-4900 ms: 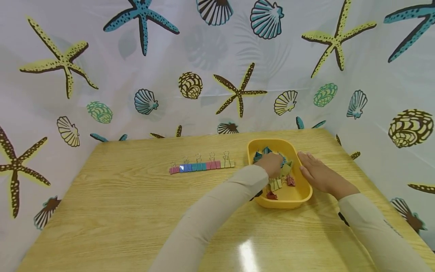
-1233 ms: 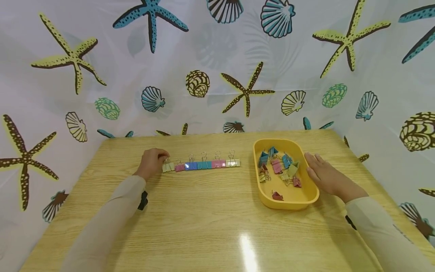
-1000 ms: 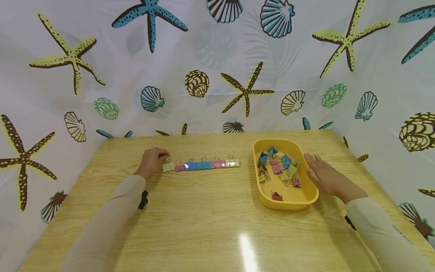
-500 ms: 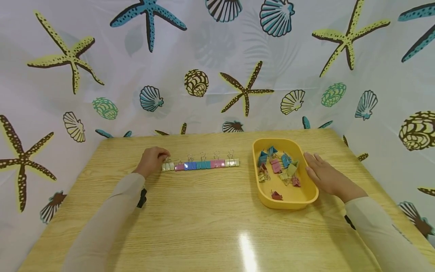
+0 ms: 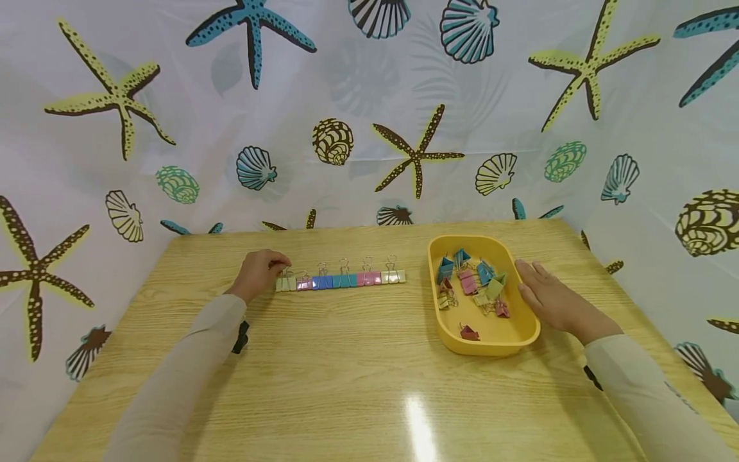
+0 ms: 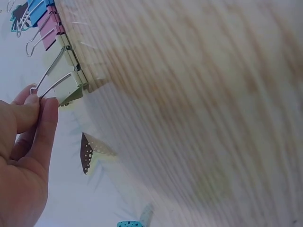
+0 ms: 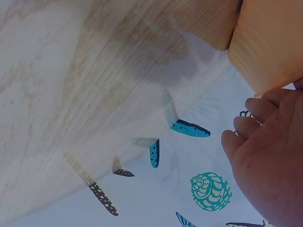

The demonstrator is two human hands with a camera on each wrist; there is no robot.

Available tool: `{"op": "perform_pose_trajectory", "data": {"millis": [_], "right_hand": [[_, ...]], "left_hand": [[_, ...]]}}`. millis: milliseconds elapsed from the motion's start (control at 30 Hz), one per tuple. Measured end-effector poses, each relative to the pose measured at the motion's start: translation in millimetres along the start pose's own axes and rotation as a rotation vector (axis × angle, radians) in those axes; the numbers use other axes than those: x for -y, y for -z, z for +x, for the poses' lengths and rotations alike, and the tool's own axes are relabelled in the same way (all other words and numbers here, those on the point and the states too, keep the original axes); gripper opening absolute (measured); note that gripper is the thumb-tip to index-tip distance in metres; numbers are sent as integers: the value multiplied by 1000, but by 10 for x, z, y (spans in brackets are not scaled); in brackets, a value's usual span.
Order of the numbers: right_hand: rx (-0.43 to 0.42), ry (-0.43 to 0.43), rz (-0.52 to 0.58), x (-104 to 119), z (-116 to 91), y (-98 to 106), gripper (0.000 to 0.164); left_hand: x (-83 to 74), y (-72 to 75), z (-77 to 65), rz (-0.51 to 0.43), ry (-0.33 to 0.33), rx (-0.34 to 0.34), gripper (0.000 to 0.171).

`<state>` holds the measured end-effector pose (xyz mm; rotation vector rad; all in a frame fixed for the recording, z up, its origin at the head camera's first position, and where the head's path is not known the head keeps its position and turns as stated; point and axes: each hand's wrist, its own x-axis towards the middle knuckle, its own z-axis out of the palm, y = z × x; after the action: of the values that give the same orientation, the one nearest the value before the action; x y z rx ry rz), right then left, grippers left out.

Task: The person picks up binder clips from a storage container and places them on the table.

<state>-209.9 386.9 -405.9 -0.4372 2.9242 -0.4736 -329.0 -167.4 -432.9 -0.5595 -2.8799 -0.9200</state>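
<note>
My left hand (image 5: 254,277) pinches the wire handles of a pale yellow-green binder clip (image 5: 285,283) between thumb and fingers. That clip stands at the left end of a straight row, tight against a small pink binder clip (image 5: 304,285). Rightward follow a blue clip (image 5: 322,282), a teal clip (image 5: 344,281), a second pink clip (image 5: 369,278) and a pale yellow clip (image 5: 394,276). In the left wrist view the pinched handles (image 6: 54,78) point toward the fingertips. My right hand (image 5: 551,298) rests with straight fingers along the right side of a yellow plastic bin (image 5: 487,348).
Loose binder clips in blue, pink, red and yellow lie in the bin, among them a red clip (image 5: 469,333) near its front. The wooden table (image 5: 323,385) meets a shell-and-starfish cloth (image 5: 277,122) at the back and sides.
Several seconds ago my left hand was inside the bin; it has since moved left to the row's end, where the yellow-green clip now stands. Over the last second both hands stay nearly still.
</note>
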Motion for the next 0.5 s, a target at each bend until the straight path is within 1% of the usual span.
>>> {"op": "perform_pose_trajectory", "data": {"millis": [300,500], "right_hand": [[-3,1,-15,9,8,-1,60],[-11,13,-5,14,-4,5,60]], "left_hand": [[17,7,2,-10,10,9,20],[21,11,-8,-22,25,16,21]]}}
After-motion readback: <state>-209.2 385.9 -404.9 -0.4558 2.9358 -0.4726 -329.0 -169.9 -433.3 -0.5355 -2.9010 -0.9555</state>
